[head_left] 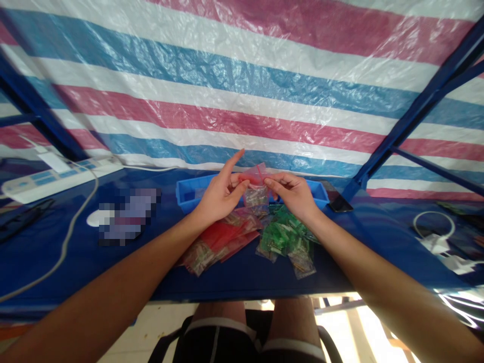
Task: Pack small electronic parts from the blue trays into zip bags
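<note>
Left hand (221, 191) and right hand (293, 194) pinch a clear plastic bag (256, 194), apparently pin-filled.

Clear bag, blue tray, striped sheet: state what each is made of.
The clear bag looks like thin glossy plastic film, judging by its creases and glare. The blue tray seems moulded plastic, smooth with a slight sheen. The striped sheet looks like plastic tarpaulin, shiny and crinkled; any weave is hard to tell.

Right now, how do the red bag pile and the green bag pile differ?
The red bag pile has a red tint; the green bag pile has a green one. The red bag pile lies further left, nearer the left hand; the green bag pile lies nearer the right hand. Both hold small metal parts in plastic bags.
</note>
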A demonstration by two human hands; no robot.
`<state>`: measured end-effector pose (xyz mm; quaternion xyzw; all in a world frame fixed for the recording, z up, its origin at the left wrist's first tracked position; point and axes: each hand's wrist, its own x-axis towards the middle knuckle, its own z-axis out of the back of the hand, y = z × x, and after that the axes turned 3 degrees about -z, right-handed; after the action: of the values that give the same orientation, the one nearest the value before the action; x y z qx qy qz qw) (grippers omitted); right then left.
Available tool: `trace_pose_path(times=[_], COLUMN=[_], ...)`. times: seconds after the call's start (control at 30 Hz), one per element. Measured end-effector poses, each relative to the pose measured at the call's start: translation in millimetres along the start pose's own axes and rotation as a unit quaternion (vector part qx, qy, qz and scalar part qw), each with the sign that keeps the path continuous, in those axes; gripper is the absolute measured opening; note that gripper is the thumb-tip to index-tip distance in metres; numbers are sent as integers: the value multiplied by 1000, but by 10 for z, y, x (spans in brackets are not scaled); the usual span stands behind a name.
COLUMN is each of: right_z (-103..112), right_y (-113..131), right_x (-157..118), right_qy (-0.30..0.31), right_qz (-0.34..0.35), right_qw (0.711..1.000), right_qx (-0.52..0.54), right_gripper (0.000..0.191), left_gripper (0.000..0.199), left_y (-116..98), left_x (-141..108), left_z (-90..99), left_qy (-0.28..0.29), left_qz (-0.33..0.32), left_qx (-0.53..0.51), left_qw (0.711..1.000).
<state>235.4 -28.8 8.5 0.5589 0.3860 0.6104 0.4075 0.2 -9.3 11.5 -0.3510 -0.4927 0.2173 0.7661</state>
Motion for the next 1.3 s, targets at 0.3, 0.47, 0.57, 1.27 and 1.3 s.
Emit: trace_pose_path(times=[0.3, 0.47, 0.57, 1.27, 1.3], right_z=[-24, -1, 24, 44, 42], right_y=[45, 49, 48, -35, -30], right_x=[-28, -28, -23, 16, 14], right_qy=[7, -6, -6, -41, -39], right_qz=[9, 19, 16, 11, 11], right_qw=[1000, 999, 999, 999, 999], right_qx=[-26, -38, -29, 17, 11], right_gripper=[51, 49, 51, 51, 51], left_gripper=[84, 90, 91, 33, 33], left_y=[32, 16, 30, -37, -38], left_x=[13, -17, 0, 40, 42], left_z=[-5, -30, -34, -56, -59], left_qy=[4, 20, 0, -43, -46], left_qz=[14, 25, 28, -19, -20], left_qx=[-20, -31, -33, 94, 103], left_qw=[1000, 999, 999, 994, 993])
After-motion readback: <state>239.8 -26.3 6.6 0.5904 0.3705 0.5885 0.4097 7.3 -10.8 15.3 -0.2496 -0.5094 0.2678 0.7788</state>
